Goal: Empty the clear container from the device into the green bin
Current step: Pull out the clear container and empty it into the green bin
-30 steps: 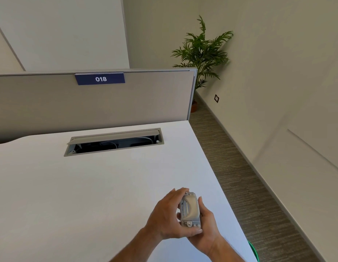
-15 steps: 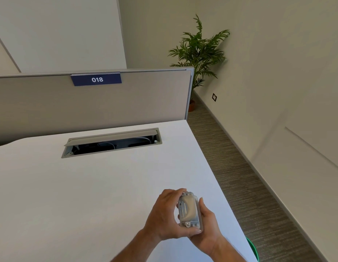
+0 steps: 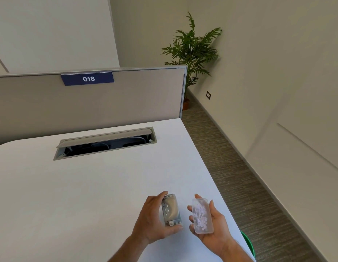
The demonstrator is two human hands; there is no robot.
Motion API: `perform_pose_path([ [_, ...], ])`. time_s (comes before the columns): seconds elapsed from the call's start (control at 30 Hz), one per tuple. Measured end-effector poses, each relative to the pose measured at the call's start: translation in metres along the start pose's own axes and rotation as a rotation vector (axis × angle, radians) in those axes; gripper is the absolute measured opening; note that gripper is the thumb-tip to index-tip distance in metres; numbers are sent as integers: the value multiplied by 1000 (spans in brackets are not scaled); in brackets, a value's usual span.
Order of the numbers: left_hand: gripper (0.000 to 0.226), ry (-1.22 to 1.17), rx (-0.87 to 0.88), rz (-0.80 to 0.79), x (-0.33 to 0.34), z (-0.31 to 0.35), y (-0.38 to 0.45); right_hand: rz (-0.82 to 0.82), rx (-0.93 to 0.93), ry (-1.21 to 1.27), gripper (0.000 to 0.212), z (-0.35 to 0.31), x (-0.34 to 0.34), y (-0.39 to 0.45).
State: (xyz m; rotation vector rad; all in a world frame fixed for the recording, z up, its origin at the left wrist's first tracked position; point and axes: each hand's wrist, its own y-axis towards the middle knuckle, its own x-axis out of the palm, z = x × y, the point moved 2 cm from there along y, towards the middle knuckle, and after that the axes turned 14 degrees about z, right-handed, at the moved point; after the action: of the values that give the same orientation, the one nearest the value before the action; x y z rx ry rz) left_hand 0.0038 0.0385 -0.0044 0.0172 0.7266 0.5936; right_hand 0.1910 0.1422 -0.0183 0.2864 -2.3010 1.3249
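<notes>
My left hand (image 3: 151, 222) grips a small grey device (image 3: 171, 209) just above the white desk (image 3: 79, 186), near its right front corner. My right hand (image 3: 211, 229) holds a clear rectangular container (image 3: 201, 215) with several small pale paper bits inside. The container is apart from the device, a short gap to its right. A sliver of the green bin (image 3: 248, 242) shows on the floor beyond the desk's right edge, mostly hidden by the desk and my right forearm.
A cable tray opening (image 3: 105, 143) with a raised flap is set in the desk's far side. A grey partition (image 3: 126, 99) labelled 018 stands behind it. A potted plant (image 3: 192, 50) fills the corner. Carpeted floor (image 3: 240, 176) runs along the right wall.
Both hands were closed together around the device. Now my right hand has drawn the clear container out to the right, away from the device in my left hand.
</notes>
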Motion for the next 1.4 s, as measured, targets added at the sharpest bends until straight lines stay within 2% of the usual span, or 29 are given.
perform_pose_path([
  [0.3,122,96,-115,-142,7,-27,-9,-25,21,20,54,6,1,4],
  [0.43,135,115,-162,-169,7,-37,-11,-21,25,7,55,10,4,4],
  [0.53,145,138,-160,-159,7,-43,-13,-14,29,-5,55,12,6,5],
  [1.07,152,198,-132,-231,9,-45,-15,-33,14,12,51,14,14,-9],
  [1.2,144,213,-109,-230,6,-40,-15,-45,-16,17,51,14,15,-16],
  [1.4,126,348,52,-141,4,-33,-11,-26,-25,63,48,18,10,-27],
])
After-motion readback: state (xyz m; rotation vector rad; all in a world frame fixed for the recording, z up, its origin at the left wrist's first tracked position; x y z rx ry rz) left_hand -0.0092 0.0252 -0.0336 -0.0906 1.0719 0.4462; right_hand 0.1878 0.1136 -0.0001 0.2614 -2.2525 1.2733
